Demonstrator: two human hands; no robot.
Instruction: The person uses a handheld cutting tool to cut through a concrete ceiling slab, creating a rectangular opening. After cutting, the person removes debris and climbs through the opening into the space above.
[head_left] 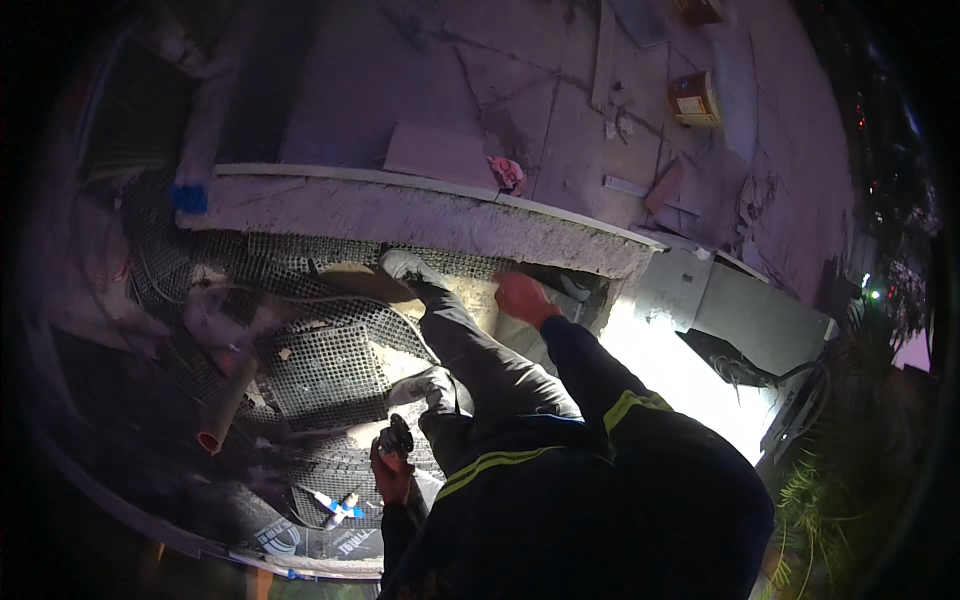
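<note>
My left hand (391,482), low in the middle of the head view, is closed round a dark, round-headed object (397,437). Its exact kind is hard to make out in the dim light. Further up and to the right, my right hand (524,299) is curled beside the inner side of a low rough wall (430,212). Whatever its fingers may hold is hidden. Between the two hands my legs stretch over black grid matting (325,372) and pale rubble. A small white item with blue parts (340,507) lies left of my left hand.
An orange-ended pipe (228,402) and a loose cable (270,290) lie over the matting. Glaring light falls beside a grey panel (755,310) at right, with black cables (745,374) near it. Beyond the wall stand a bucket (697,98) and scattered boards. Plants (808,515) grow lower right.
</note>
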